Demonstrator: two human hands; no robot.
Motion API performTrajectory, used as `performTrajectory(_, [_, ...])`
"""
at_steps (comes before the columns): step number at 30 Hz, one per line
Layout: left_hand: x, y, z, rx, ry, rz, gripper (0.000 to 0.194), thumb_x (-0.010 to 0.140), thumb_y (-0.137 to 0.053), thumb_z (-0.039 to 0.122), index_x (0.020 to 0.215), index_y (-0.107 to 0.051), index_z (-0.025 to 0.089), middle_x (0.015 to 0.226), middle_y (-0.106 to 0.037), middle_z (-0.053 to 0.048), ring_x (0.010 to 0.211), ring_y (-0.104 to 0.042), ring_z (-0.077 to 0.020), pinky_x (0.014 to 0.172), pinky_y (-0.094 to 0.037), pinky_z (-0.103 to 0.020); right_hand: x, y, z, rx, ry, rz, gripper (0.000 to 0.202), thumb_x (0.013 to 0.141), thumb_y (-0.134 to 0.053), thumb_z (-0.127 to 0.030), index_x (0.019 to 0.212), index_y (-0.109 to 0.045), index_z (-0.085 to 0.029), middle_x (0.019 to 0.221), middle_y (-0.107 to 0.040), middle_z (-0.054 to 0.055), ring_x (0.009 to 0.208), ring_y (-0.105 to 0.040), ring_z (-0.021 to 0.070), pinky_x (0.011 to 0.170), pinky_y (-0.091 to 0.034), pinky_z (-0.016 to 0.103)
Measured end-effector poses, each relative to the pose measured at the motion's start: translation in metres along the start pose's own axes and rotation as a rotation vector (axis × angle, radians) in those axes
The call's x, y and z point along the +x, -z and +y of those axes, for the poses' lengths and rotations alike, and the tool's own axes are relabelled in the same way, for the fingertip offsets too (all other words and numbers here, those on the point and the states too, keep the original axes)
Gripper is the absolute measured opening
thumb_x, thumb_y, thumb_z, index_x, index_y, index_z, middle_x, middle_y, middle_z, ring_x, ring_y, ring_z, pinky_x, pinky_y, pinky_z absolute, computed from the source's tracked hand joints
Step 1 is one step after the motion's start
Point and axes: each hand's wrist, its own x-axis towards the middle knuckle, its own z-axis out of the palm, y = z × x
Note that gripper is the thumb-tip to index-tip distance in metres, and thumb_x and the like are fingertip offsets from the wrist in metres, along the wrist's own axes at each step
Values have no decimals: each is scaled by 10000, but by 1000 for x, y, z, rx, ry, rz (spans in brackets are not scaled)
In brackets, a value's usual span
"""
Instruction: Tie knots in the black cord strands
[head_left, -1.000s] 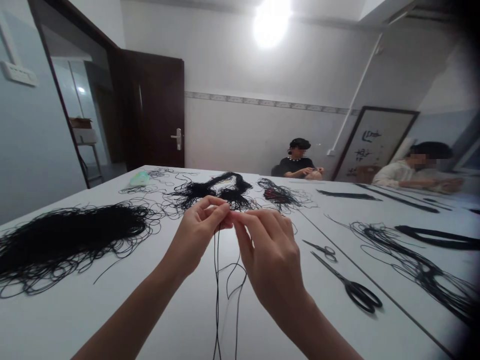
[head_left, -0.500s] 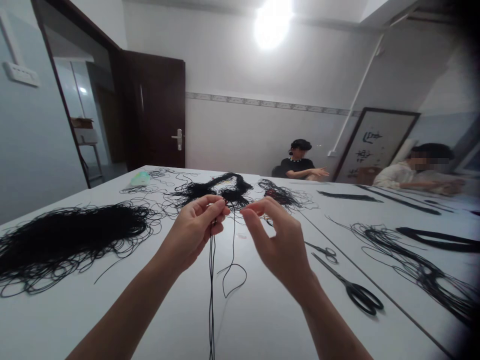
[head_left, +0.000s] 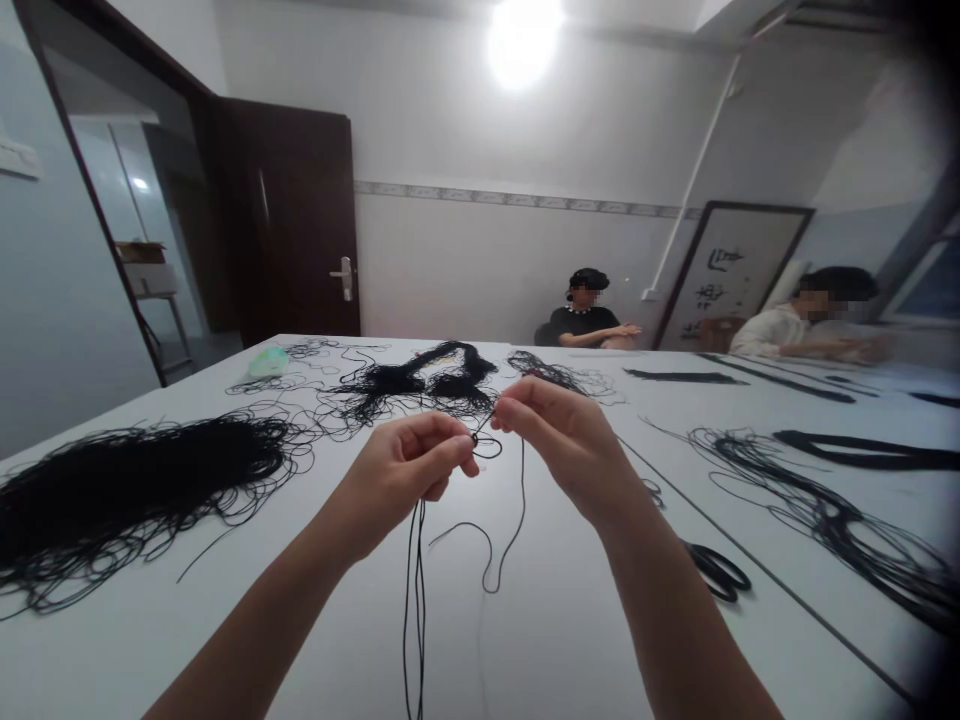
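At the left of the white table (head_left: 330, 650) lies one thick bundle of black cord (head_left: 142, 485). Next, one left hand (head_left: 401, 460) pinches the thin black cord (head_left: 523, 480) narrowly; below it hang what seem to be three strands. The cord, with one small loop, passes between the two hands above the table. One right hand (head_left: 566, 435) pinches it too, fingertips closed, and one loose tail hangs down. Beyond are two pairs of scissors (head_left: 712, 566), partly hidden by the forearm, and one looser cord bundle (head_left: 832, 510).
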Motion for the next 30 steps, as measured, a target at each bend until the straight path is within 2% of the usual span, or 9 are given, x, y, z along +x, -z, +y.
performTrajectory(7, [0, -5, -2, 64, 25, -27, 130, 816, -618, 288, 762, -617, 170, 619, -575, 35, 469, -370, -27, 434, -274, -150, -1, -11, -3, 18, 30, 121, 211, 815, -531, -304, 666, -523, -156, 595, -474, -33, 550, -413, 66, 540, -352, 230])
performTrajectory(16, [1, -9, -3, 107, 99, -92, 137, 805, -614, 284, 755, -596, 158, 630, -591, 26, 461, -373, -33, 416, -254, -161, 1, -8, 2, 23, 68, 242, 206, 820, -520, -281, 660, -523, -153, 589, -474, -28, 540, -408, 58, 493, -341, 199])
performTrajectory(21, [-1, -11, -2, 136, 120, -120, 126, 802, -601, 273, 758, -583, 156, 615, -595, 30, 451, -344, -37, 416, -243, -176, 1, -6, 5, 1, 96, 286, 227, 830, -535, -300, 655, -535, -156, 498, -391, -59, 438, -332, 38, 400, -246, 187])
performTrajectory(27, [0, -18, -3, 195, 162, -116, 111, 803, -578, 261, 756, -567, 161, 610, -601, 33, 461, -334, -48, 435, -250, -192, 0, -3, 6, -20, 131, 311, 227, 841, -538, -301, 668, -543, -154, 498, -388, -62, 428, -327, 35, 388, -247, 181])
performTrajectory(30, [0, -21, -5, 223, 183, -134, 110, 815, -564, 254, 754, -568, 162, 627, -620, 25, 475, -352, -58, 453, -269, -203, 1, -4, 7, -44, 166, 331, 226, 850, -526, -306, 683, -543, -155, 547, -455, -46, 485, -404, 48, 443, -325, 187])
